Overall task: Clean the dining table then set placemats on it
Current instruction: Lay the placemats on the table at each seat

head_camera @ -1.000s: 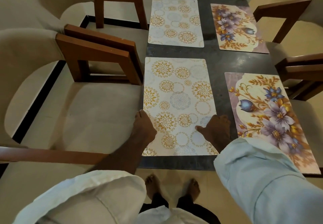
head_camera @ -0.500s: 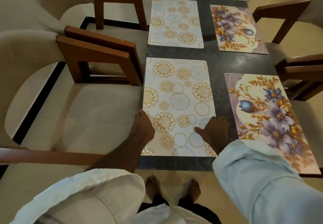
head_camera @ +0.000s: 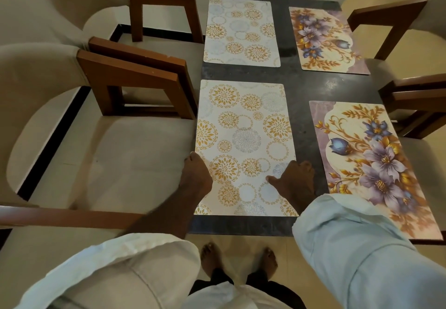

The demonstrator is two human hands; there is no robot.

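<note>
Four placemats lie on the dark dining table (head_camera: 299,91). The near-left white mat with gold circles (head_camera: 243,135) is the one I am handling. My left hand (head_camera: 196,176) grips its left edge at the table's side, with the fingers hidden under the knuckles. My right hand (head_camera: 295,181) rests on its right edge, thumb spread on the mat and fingertips down at the border. A matching gold-circle mat (head_camera: 241,31) lies at the far left. Two purple-flower mats lie at the near right (head_camera: 371,159) and far right (head_camera: 325,41).
Beige upholstered chairs with brown wooden arms stand close on the left (head_camera: 135,74) and on the right (head_camera: 415,96). My bare feet (head_camera: 239,260) stand on the tiled floor at the table's near end. A wall runs behind the table's far end.
The near-left mat and my right hand have shifted a little to the left. My left hand has stayed at the mat's left edge.
</note>
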